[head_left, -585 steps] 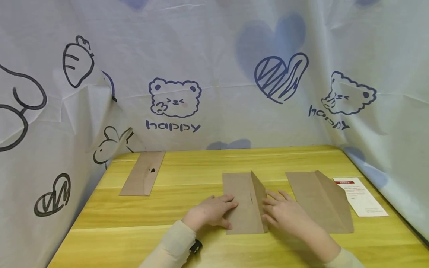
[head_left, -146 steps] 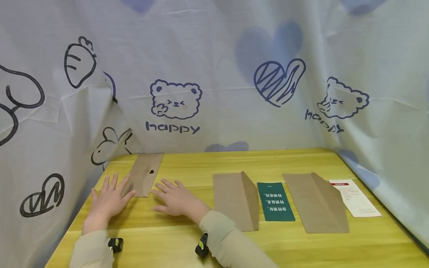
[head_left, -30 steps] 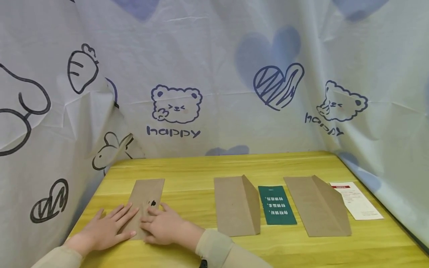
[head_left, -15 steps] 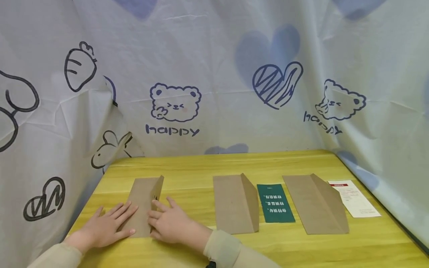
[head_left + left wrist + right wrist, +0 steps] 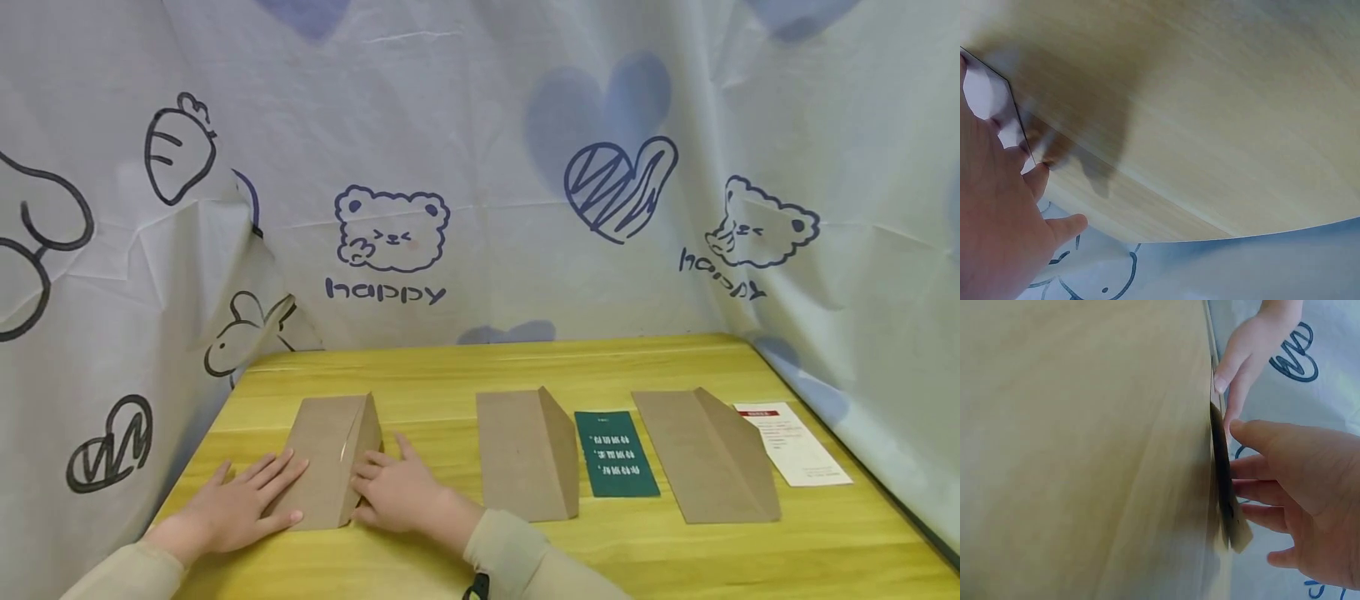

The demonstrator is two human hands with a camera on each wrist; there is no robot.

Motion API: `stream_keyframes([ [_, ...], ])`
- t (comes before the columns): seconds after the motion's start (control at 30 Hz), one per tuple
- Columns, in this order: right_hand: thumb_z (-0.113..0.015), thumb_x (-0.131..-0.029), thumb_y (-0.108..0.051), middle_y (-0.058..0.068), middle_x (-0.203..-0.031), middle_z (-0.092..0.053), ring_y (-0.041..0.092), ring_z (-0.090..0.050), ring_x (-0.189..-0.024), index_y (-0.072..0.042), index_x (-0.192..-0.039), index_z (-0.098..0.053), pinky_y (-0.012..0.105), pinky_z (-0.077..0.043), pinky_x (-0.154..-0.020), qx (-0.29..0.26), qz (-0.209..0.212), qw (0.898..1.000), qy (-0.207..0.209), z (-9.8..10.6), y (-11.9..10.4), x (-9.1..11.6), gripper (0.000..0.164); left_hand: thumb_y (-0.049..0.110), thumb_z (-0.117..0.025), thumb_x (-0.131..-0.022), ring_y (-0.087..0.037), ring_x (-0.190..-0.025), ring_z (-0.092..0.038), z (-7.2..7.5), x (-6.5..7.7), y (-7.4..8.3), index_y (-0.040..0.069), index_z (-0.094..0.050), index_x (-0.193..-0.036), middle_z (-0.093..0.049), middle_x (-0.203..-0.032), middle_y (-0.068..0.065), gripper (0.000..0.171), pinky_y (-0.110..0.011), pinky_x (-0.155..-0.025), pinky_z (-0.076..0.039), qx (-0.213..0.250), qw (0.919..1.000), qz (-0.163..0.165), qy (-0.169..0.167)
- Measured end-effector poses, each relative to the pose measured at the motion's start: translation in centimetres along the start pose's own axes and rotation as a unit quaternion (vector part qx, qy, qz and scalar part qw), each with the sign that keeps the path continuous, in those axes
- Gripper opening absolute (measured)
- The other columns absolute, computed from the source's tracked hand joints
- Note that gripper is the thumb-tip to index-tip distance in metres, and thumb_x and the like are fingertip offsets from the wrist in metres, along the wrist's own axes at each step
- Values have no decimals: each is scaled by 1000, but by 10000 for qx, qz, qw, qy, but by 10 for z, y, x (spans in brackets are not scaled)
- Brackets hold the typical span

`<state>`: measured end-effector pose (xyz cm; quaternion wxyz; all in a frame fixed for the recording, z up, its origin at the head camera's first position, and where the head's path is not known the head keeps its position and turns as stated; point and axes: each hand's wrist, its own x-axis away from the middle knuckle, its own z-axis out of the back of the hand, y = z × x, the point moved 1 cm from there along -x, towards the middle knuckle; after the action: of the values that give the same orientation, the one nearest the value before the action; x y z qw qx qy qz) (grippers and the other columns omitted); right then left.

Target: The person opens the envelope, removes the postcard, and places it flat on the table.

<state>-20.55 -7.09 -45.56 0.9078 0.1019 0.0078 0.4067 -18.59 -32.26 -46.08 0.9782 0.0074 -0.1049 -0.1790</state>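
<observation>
On the left of the table lies a brown paper envelope [image 5: 318, 450], its flap [image 5: 366, 446] raised along the right side. My left hand [image 5: 236, 504] rests on its left edge with fingers spread, also seen beside the table in the left wrist view. My right hand [image 5: 401, 492] touches the outer face of the flap with extended fingers. From the right wrist view, the right hand [image 5: 1304, 494] stands against the dark, upright flap, the left hand behind it.
Two more brown envelopes with lifted flaps lie to the right, the middle envelope [image 5: 517, 458] and the right envelope [image 5: 697, 458]. A green card [image 5: 617, 454] sits between them. A white card [image 5: 802, 446] with a red band lies at the far right. A patterned curtain [image 5: 495, 167] surrounds the table.
The left envelope has come nearer the person since several seconds ago. Within the last second its flap has swung up and right under my right hand. The left hand has stayed put.
</observation>
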Motion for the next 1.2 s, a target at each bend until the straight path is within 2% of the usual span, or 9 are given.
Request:
stream_keyframes([
  [0.17,-42,-96,-61,-17,-150,-44,7,-39,-142,-36,-143,-48,50,-28,-118,-527,-146,9983,-183,-5,7,-4,53,69,-43,-91,-37,-142,-37,-1,2,1,24,-37,-151,-35,-157,-10,76,-77,-105,-20,35,10000,-4,75],
  [0.4,-44,-98,-56,-14,-152,-43,7,-40,-141,-31,-146,-46,48,-35,-114,-926,-184,9955,-98,-15,19,-18,54,70,-42,-90,-37,-142,-37,-3,0,-3,25,-36,-151,-35,-157,-11,76,-76,-105,-20,-61,10000,6,68],
  [0.67,-46,-98,-55,-12,-154,-40,6,-37,-142,-29,-148,-42,47,-34,-115,-1082,-263,9936,-174,-20,31,-35,57,71,-41,-90,-37,-142,-37,-3,0,-2,23,-38,-151,-36,-157,-11,77,-76,-106,-21,-93,9999,-74,109],
  [0.9,-50,-94,-60,-10,-157,-36,6,-33,-145,-28,-150,-38,47,-30,-118,-1293,-395,9901,-385,-22,42,-44,66,70,-41,-91,-36,-141,-38,-5,0,0,23,-37,-151,-36,-156,-11,77,-75,-106,-21,-117,9998,-99,89],
  [1.2,-47,-93,-63,-8,-158,-33,8,-30,-147,-25,-152,-34,41,-26,-121,-1104,-227,9926,-449,-24,48,-50,71,69,-46,-89,-37,-137,-44,-1,1,1,22,-44,-148,-44,-152,-12,75,-74,-104,-26,-159,9988,-148,443],
])
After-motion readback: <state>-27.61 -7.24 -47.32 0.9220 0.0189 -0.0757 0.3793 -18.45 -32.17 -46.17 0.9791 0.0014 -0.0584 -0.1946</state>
